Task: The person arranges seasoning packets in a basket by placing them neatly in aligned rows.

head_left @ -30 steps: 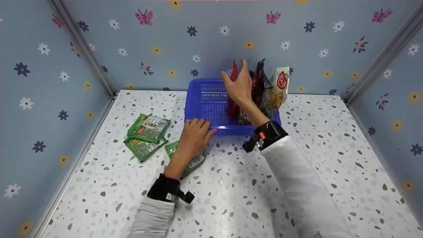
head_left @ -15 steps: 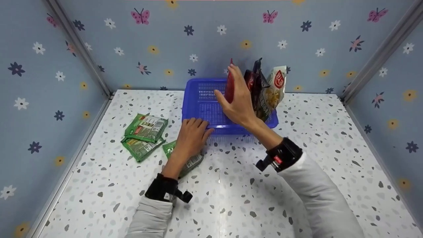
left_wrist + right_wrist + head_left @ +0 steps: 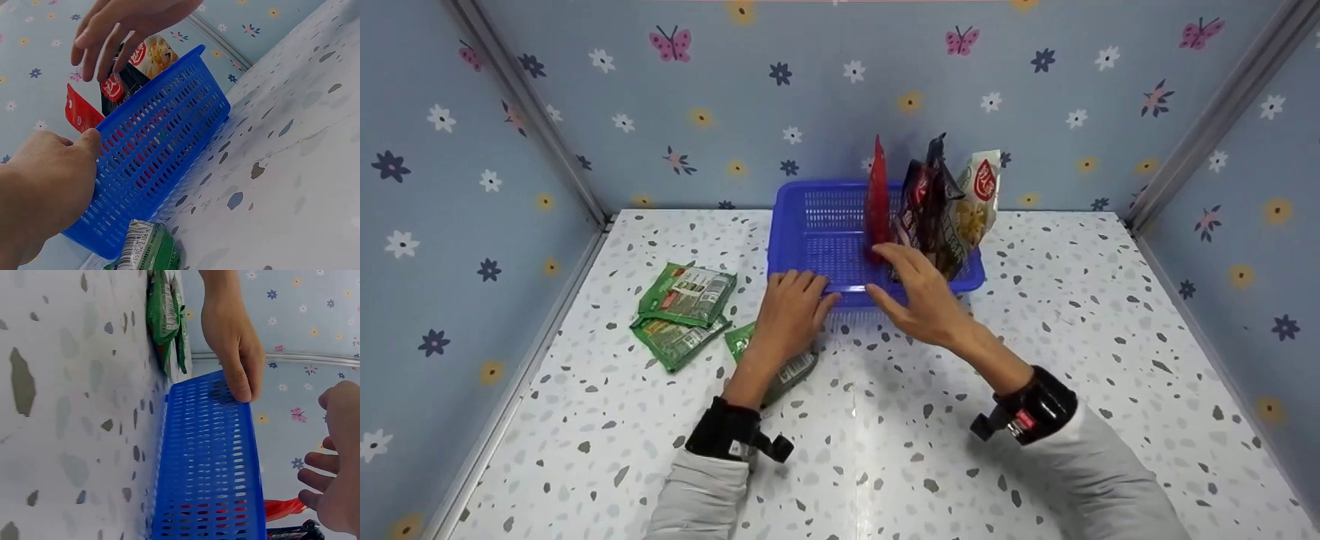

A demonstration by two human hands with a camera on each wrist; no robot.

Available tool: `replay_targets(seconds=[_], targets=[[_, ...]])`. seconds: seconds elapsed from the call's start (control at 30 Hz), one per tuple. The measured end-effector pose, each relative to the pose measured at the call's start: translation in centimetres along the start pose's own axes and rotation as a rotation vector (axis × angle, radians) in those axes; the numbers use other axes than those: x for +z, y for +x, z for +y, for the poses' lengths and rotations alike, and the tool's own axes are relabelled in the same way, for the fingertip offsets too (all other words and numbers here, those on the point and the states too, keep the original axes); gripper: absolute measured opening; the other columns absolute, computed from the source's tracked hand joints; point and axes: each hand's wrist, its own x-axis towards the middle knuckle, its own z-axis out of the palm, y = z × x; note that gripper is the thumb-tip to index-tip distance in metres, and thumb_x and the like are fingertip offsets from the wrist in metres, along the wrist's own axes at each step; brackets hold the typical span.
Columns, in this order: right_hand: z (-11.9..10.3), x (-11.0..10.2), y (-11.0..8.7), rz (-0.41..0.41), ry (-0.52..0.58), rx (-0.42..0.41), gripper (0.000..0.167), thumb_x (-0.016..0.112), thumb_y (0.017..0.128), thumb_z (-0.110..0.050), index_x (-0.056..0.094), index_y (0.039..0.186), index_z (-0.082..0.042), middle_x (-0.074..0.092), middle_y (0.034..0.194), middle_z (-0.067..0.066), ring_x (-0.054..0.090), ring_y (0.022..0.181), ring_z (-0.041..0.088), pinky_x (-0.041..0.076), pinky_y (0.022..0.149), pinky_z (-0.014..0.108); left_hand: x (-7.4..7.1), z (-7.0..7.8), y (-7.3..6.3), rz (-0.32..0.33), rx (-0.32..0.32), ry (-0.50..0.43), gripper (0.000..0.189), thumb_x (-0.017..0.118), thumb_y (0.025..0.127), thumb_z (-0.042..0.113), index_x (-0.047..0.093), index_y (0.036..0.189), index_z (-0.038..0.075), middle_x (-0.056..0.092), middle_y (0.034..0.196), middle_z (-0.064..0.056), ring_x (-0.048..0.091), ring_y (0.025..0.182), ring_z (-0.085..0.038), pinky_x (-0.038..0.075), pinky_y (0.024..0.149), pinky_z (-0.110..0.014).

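Observation:
A blue plastic basket stands against the back wall, its right side filled with upright snack bags. Among them are a slim red bag, dark bags and a white-topped bag with a red logo. My left hand grips the near rim at its left corner, thumb on the outer wall in the right wrist view. Over the right part of that rim hovers my right hand, fingers apart and holding nothing. Beneath my left forearm lies a green packet, partly hidden.
Two more green packets overlap on the speckled table left of the basket. Blue flowered panels enclose the table at the back and both sides.
My right hand has drawn back from beside the red bag, toward me and down to the basket's near rim. The red bag stays upright in the basket. My left hand keeps its place.

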Motion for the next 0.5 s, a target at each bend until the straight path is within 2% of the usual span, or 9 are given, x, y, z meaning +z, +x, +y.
replay_targets(seconds=[0.17, 0.3, 0.5], targets=[[1.3, 0.8, -1.5, -0.071, -0.107, 0.032, 0.058, 0.071, 0.113, -0.033, 0.059, 0.158, 0.001, 0.066, 0.156, 0.025, 0.062, 0.148, 0.045, 0.049, 0.128, 0.062, 0.1, -0.1, 0.0, 0.021, 0.011, 0.009, 0.045, 0.050, 0.120, 0.048, 0.072, 0.128, 0.010, 0.078, 0.119, -0.012, 0.069, 0.112, -0.035, 0.052, 0.101, -0.053], [2.0, 1.4, -2.1, -0.108, -0.173, 0.041, 0.055, 0.069, 0.114, -0.034, 0.061, 0.157, -0.001, 0.069, 0.154, 0.024, 0.066, 0.144, 0.046, 0.053, 0.124, 0.061, 0.0, 0.0, 0.0, 0.005, 0.001, 0.004, 0.046, 0.050, 0.120, 0.049, 0.072, 0.130, 0.010, 0.078, 0.120, -0.012, 0.069, 0.112, -0.034, 0.052, 0.103, -0.052], [2.6, 2.2, -2.3, -0.066, -0.297, -0.019, 0.040, 0.066, 0.116, -0.029, 0.072, 0.141, 0.001, 0.080, 0.134, 0.022, 0.077, 0.123, 0.042, 0.061, 0.108, 0.058, -0.2, 0.1, 0.2, -0.018, -0.014, -0.019, 0.040, 0.057, 0.118, 0.044, 0.072, 0.132, 0.010, 0.078, 0.123, -0.013, 0.069, 0.115, -0.035, 0.051, 0.106, -0.053]])
